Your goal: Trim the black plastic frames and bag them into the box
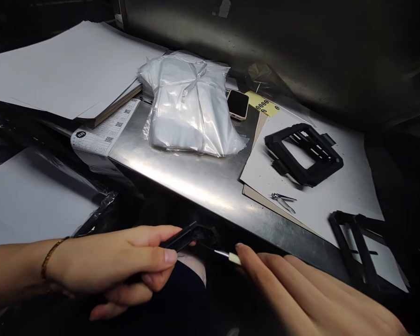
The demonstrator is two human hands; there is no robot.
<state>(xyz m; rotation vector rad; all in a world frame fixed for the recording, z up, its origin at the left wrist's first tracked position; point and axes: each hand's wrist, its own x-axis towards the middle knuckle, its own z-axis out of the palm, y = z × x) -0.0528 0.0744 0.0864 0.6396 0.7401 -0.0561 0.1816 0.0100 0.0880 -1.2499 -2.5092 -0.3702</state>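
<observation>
Right hand (pixel 301 291) pinches a slim, pale-handled, metal-tipped tool (pixel 234 258); left hand (pixel 122 263) pinches an angular black part (pixel 180 237).

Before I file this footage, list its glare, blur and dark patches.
Head view: bright glare streaks the metal bench and glints off the clear plastic bags; head view: the right hand looks softly blurred; head view: the black part in the left hand merges into deep shadow, its far edges hard to read.
</observation>
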